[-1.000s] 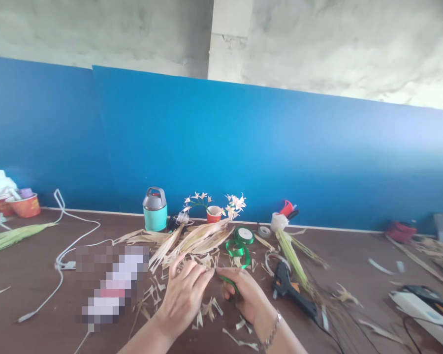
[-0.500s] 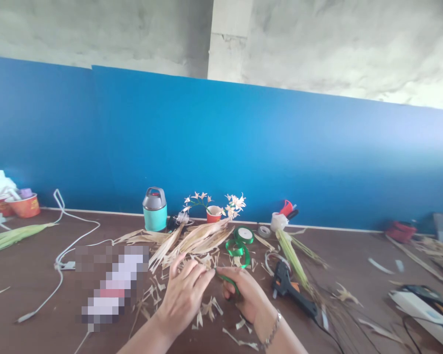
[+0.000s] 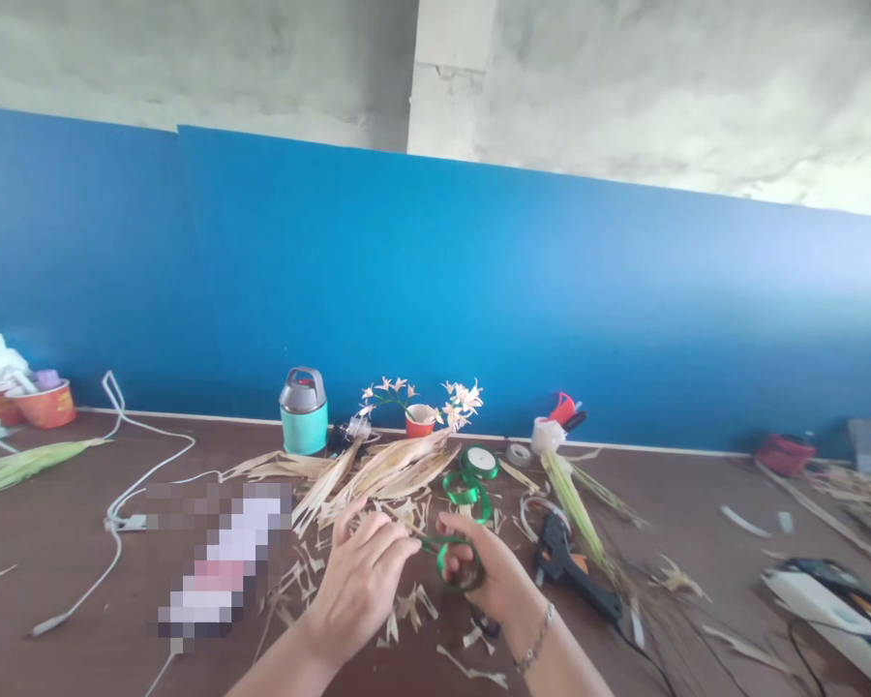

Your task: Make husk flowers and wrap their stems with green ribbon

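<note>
My left hand (image 3: 363, 581) is pinched at the fingertips, where one end of a narrow green ribbon (image 3: 450, 561) meets them. A thin stem-like piece may also be between these fingers; it is too small to be sure. Just to the right, my right hand (image 3: 490, 571) has its fingers curled on the same ribbon, which bends in a loop by the fingers. Below that palm is a small dark object I cannot make out. Beyond the hands stands a green ribbon spool (image 3: 479, 463) with loose curls. Dry corn husks (image 3: 399, 469) lie behind my left hand.
A black glue gun (image 3: 577, 571) lies right of my right hand, its cord trailing forward. Husk scraps (image 3: 415, 608) litter the table. At the back stand a teal flask (image 3: 305, 426) and a red cup (image 3: 419, 422) beside husk flowers (image 3: 465, 399). A white cable (image 3: 120, 503) runs at left.
My right hand has turned and opened its curl a little, and the green ribbon now shows as a loop at its fingers. My left hand stays nearly in place.
</note>
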Motion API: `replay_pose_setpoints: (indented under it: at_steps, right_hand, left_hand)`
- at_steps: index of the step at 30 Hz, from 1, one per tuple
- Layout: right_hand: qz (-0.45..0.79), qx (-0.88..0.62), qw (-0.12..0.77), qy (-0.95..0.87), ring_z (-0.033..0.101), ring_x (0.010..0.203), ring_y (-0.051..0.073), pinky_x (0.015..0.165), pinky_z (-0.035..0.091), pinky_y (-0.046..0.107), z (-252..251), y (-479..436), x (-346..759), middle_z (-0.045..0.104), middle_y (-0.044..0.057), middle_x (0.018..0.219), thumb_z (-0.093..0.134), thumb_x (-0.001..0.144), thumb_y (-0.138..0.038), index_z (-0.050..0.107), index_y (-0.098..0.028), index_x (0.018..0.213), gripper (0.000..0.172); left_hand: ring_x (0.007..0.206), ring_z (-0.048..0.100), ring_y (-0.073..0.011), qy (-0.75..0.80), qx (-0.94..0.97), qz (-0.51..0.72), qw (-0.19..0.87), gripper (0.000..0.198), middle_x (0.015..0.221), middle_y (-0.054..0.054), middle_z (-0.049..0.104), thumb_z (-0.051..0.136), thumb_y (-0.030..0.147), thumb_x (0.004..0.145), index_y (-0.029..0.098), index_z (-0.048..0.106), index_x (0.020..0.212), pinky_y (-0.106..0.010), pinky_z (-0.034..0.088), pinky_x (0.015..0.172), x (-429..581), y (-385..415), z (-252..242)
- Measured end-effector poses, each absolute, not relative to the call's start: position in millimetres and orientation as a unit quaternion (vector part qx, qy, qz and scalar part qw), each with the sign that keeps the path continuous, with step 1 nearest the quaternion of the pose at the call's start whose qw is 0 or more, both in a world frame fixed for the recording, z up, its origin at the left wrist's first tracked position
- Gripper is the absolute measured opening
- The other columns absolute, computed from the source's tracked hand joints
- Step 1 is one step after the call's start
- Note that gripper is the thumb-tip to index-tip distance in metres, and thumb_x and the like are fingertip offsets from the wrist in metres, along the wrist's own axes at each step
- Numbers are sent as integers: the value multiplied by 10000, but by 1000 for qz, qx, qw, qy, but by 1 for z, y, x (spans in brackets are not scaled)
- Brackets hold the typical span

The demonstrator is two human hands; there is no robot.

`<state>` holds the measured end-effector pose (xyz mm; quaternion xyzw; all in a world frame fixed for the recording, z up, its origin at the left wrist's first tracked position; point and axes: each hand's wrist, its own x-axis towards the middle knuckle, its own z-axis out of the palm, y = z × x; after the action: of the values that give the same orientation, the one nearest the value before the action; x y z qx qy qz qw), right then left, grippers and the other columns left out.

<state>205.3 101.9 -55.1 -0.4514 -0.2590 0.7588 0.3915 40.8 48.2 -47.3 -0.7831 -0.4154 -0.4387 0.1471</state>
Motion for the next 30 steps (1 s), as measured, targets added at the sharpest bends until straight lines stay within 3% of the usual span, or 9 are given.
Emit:
replay_pose_setpoints:
  at_steps: [3, 6, 9, 11, 14, 21, 25, 30]
  right_hand:
    - [699, -484, 422, -313, 483, 419, 92, 427, 364, 196, -53, 103, 209, 474, -59, 410, 664, 681, -415, 624, -151, 715, 269]
    - [465, -529, 518, -485, 602, 725, 185, 618, 459, 266, -48, 100, 212, 655, 39, 740, 625, 711, -463, 659, -173, 856, 327]
    - [212, -478, 556, -646, 552, 979, 241, 855, 433, 376, -44, 95, 211, 628, 79, 1003, 570, 775, -375, 653, -210, 942, 249]
    - [152, -424, 529, -719, 532, 1016, 242, 887, 421, 406, -42, 90, 208, 610, 90, 1033, 533, 810, -291, 640, -225, 975, 208]
    - [163, -379, 483, -772, 536, 1009, 240, 879, 433, 410, -43, 84, 201, 609, 95, 1035, 534, 812, -224, 627, -222, 1000, 210]
    - [286, -391, 459, -745, 552, 987, 229, 869, 446, 369, -46, 80, 192, 625, 74, 1029, 559, 785, -234, 606, -219, 1048, 268]
    - [353, -415, 441, -713, 566, 780, 189, 704, 466, 290, -45, 80, 191, 633, 47, 847, 564, 782, -276, 628, -185, 903, 164]
    - [440, -412, 444, -663, 454, 540, 106, 508, 379, 215, -49, 83, 188, 518, -25, 626, 557, 783, -323, 553, -167, 759, 158]
  left_hand:
    - [699, 576, -145, -447, -765, -464, 28, 175, 676, 23, 666, 523, 131, 819, 222, 646, 736, -374, 305, 923, 41, 49, -43]
    - [716, 595, -185, -520, -692, -473, -164, 121, 694, -13, 672, 577, 195, 765, 202, 657, 675, -345, 387, 803, 39, 52, -39]
    - [637, 588, -182, -565, -562, -481, -366, 114, 637, -13, 657, 613, 270, 719, 174, 669, 693, -296, 412, 667, 38, 54, -37]
    - [575, 562, -159, -552, -482, -499, -463, 173, 597, -3, 646, 658, 316, 671, 154, 673, 729, -268, 396, 607, 38, 55, -36]
    - [573, 548, -137, -515, -415, -524, -536, 237, 599, -5, 655, 718, 336, 604, 139, 674, 729, -241, 381, 593, 39, 54, -35]
    - [556, 530, -112, -488, -386, -535, -571, 205, 552, 8, 644, 741, 316, 579, 144, 677, 670, -214, 362, 583, 43, 50, -30]
    - [527, 508, -101, -484, -379, -535, -579, 196, 525, 20, 625, 742, 306, 581, 146, 675, 671, -211, 348, 568, 43, 49, -29]
    - [572, 537, -120, -488, -372, -529, -587, 213, 555, 10, 641, 758, 308, 559, 147, 681, 675, -221, 371, 611, 44, 49, -28]
